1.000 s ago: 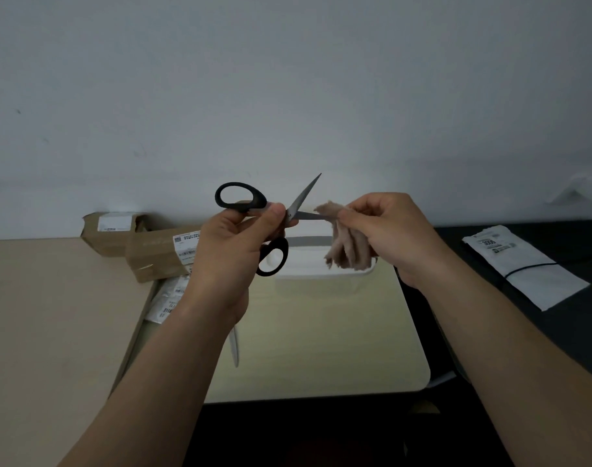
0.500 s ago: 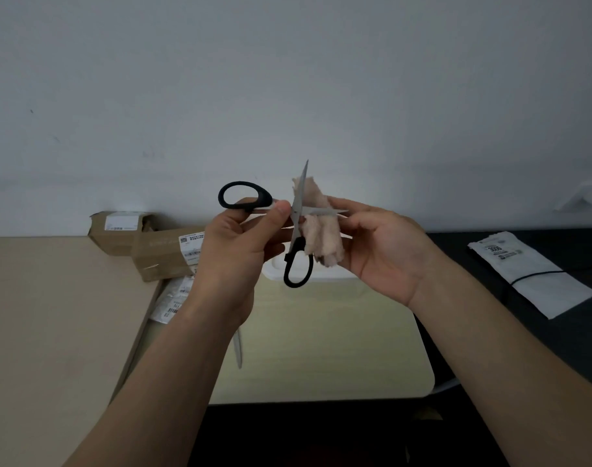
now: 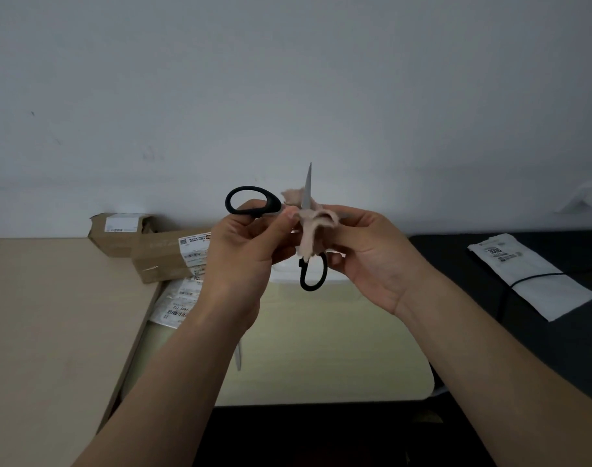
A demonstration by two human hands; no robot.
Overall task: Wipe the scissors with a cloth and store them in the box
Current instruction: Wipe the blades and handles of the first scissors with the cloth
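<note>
- I hold the scissors (image 3: pixel 308 230) up in front of me, above the pale table (image 3: pixel 338 348), with both hands raised at chest height.
- My left hand (image 3: pixel 244 261) is closed on the scissors near one black handle loop, which sticks out above my fingers to the left.
- The scissors are spread wide open: one blade points straight up, and the other handle loop hangs down below my hands.
- The second blade runs off to the right, mostly hidden under the cloth (image 3: pixel 309 227) and my fingers.
- My right hand (image 3: pixel 372 254) is pinched shut on the pinkish cloth, pressing it around that hidden blade where the blades cross.
- The cloth is bunched up; a tuft of it shows just left of the upright blade, and a fold droops down toward the lower loop.
- The white box (image 3: pixel 335 281) sits on the table behind my hands, mostly hidden by them; only its rim shows, so I cannot tell what is in it.
- Two brown cardboard parcels (image 3: pixel 159 251) with printed labels lie on the left against the wall.
- A white packet (image 3: pixel 530 278) with a black cord across it lies on the dark surface at the right.
</note>
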